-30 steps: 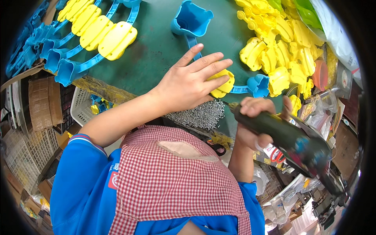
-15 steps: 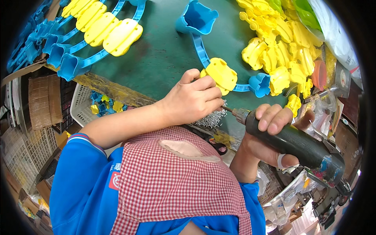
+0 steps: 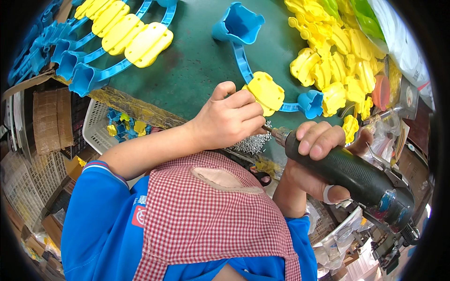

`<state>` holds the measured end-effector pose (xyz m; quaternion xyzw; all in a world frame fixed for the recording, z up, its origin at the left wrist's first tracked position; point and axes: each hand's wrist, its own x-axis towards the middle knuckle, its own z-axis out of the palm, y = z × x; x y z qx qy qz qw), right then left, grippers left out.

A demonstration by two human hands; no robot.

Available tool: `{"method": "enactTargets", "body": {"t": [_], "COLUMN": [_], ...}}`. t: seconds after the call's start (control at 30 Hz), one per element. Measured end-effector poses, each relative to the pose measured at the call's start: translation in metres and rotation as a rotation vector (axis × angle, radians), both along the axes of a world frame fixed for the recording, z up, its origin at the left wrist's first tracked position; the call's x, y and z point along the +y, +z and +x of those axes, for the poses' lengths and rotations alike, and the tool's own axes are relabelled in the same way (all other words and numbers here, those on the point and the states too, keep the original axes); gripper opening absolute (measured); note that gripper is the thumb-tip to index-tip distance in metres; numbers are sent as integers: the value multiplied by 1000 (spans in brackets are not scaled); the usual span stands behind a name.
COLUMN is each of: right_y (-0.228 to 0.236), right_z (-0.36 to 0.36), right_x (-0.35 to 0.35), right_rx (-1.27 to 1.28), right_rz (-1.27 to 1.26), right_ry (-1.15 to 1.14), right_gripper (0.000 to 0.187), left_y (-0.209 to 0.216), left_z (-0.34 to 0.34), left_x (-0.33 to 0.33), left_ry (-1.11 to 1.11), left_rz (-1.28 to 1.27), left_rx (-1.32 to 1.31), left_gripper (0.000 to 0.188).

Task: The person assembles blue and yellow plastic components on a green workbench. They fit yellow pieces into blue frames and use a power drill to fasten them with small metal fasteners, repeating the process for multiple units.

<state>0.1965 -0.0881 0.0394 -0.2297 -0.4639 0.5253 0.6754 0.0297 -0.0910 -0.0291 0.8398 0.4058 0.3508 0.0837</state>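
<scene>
My right hand (image 3: 323, 154) is wrapped round a black electric screwdriver (image 3: 347, 175), its bit pointing left. My left hand (image 3: 234, 112) is closed, fingertips together at the tip of the bit; whatever they pinch is hidden. Just beyond those fingers lies a yellow plastic plate (image 3: 266, 93) on a curved blue plastic arm (image 3: 242, 63). At the arm's far end is a blue cup-shaped end (image 3: 238, 23), and a smaller blue cup (image 3: 310, 103) shows at its right end. A heap of small silvery screws (image 3: 251, 144) lies beneath my left hand, partly covered.
Blue arms with yellow plates (image 3: 149, 44) lie in a row at the left of the green table (image 3: 187, 61). Loose yellow plates (image 3: 333, 65) are piled at the right. A white basket (image 3: 96, 129) with blue and yellow parts stands below the table's edge.
My right hand and the screwdriver have shifted slightly left, bringing the bit closer to my left fingertips. My left hand has barely moved and stays closed.
</scene>
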Motion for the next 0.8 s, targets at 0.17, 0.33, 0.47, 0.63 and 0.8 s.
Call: {"method": "enactTargets", "body": {"t": [0.17, 0.33, 0.47, 0.63, 0.8], "right_y": [-9, -15, -35, -33, -9], "right_z": [-11, -29, -25, -32, -23], "right_x": [20, 50, 59, 64, 46], "right_rx": [-57, -139, -280, -100, -62], "right_rz": [92, 205, 259, 183, 155], "right_ry": [-54, -64, 0, -3, 37], "right_gripper": [99, 97, 86, 103, 102], "left_y": [7, -7, -11, -8, -9], "left_z": [-16, -30, -11, -13, -19], "left_x": [11, 10, 20, 24, 30], "left_ry": [96, 306, 198, 257, 133], "left_rz": [-140, -723, -1040, -948, -166], "left_rx": [-354, -782, -1146, -1002, -381], "left_gripper": [18, 10, 12, 9, 20]}}
